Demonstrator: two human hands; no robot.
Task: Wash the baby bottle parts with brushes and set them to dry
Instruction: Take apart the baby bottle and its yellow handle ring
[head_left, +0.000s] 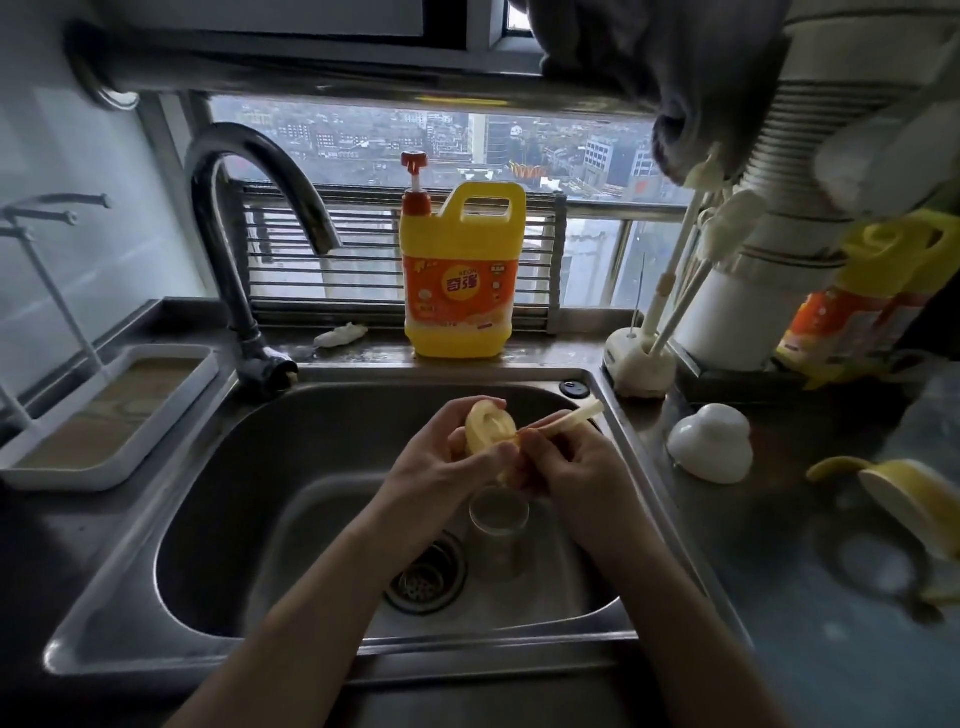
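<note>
Over the steel sink (208, 499), my left hand (441, 462) grips a pale yellow bottle collar with its nipple (488, 428). My right hand (576, 457) holds a thin cream brush (576, 415) whose tip is pushed against the collar; its handle points up and right. A clear glass bottle body (497, 525) stands upright in the basin just below my hands, beside the drain (426, 577). On the right counter lie a white dome cap (709, 441) and a yellow handled ring part (904, 499).
A curved faucet (244, 218) rises at the sink's back left, no water visible. A yellow detergent jug (460, 275) stands on the sill. A brush holder with long brushes (644, 358) sits at the right corner. A white drying tray (104, 415) lies left.
</note>
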